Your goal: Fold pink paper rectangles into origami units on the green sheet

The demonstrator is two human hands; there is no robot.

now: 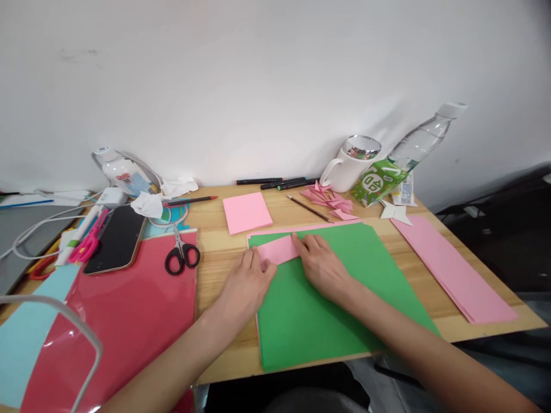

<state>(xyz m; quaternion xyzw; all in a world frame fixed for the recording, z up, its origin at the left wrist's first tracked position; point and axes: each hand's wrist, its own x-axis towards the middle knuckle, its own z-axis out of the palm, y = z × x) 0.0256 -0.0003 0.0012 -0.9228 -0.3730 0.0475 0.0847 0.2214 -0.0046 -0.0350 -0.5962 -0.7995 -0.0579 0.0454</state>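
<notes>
A folded strip of pink paper [279, 250] lies over the upper left part of a stack of green paper [336, 304]. My left hand [249, 278] grips its left end, thumb near the lower edge and fingers curled. At the right end, my right hand [321, 264] pinches the strip with thumb and fingertips. Just beyond my hands is a square stack of pink paper [247, 213]. Folded pink paper pieces [327, 199] are heaped farther to the right, beside a pencil [309, 207].
Black-handled scissors [181, 252] and a phone [116, 238] rest on a red sheet [138, 292] at left. Several black markers [284, 183] lie along the wall. A white mug [350, 163], green carton [379, 182] and tilted bottle [424, 140] stand at back right. Long pink strips [454, 269] lie rightward.
</notes>
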